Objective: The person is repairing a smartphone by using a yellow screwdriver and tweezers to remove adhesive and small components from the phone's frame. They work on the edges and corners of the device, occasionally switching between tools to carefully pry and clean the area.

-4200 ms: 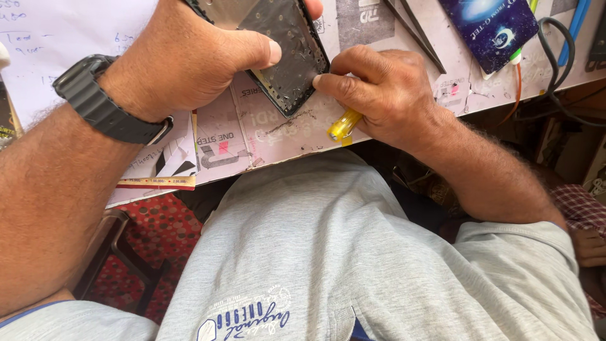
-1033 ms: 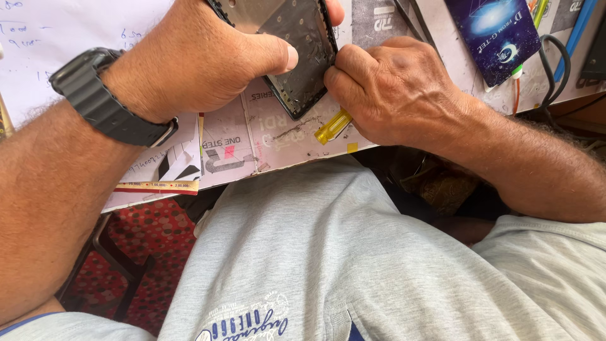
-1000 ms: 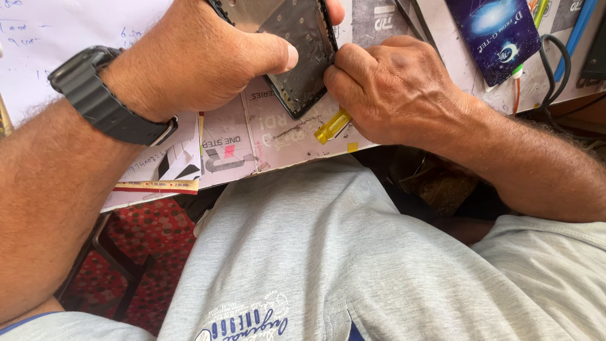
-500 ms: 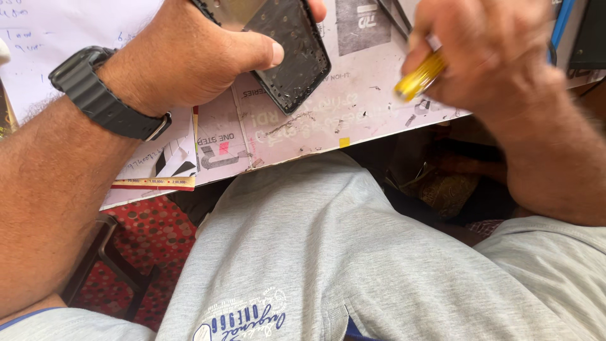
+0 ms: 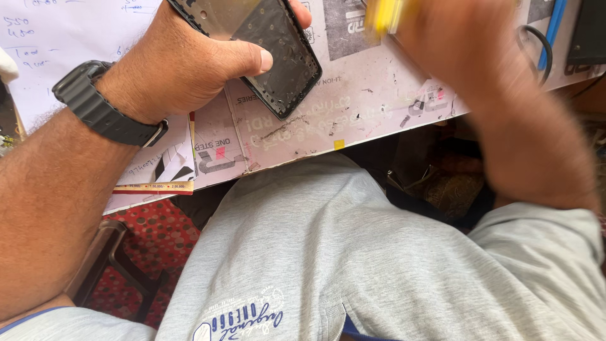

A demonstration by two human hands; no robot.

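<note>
My left hand [image 5: 183, 63], with a black watch on the wrist, grips a dark opened phone body [image 5: 274, 53] at the near edge of the paper-covered worktop [image 5: 353, 113]; its thumb lies across the phone's lower left side. My right hand [image 5: 461, 44] is blurred, raised at the upper right, well away from the phone. It holds a yellow-handled tool [image 5: 382, 14], which shows only at the top edge of the view.
Printed sheets and handwritten paper [image 5: 57, 44] cover the worktop. A black cable [image 5: 543, 53], a blue pen [image 5: 554, 25] and a dark device [image 5: 590, 31] lie at the top right. My grey-clad knees [image 5: 328, 252] fill the foreground, with a red patterned floor [image 5: 151, 240] below left.
My right hand has lifted off the phone's edge with the yellow tool and swung up and to the right. The left hand still holds the phone in the same place.
</note>
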